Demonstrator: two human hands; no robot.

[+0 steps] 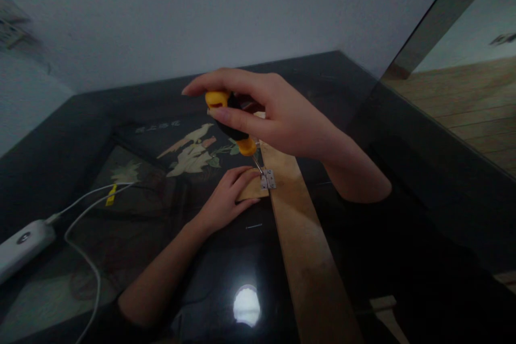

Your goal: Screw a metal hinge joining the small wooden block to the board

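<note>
My right hand (262,110) is closed around the yellow and black handle of a screwdriver (246,146), its index finger reaching over the handle's end. The tilted shaft runs down to a small metal hinge (266,179), and its tip meets the hinge's left leaf. That hinge lies across the seam between a short wooden piece (253,192) and a long wooden board (300,215). My left hand (229,193) grips the short piece from the left, with fingers on top and the thumb along its near edge. Whether a screw sits under the tip is too small to tell.
A dark glossy table (217,274) with a bird-and-flower picture carries everything. On the left lies a white power strip (26,244) with a white cable (86,258) and a yellow tag (110,195). A pale wall (201,16) rises behind the table.
</note>
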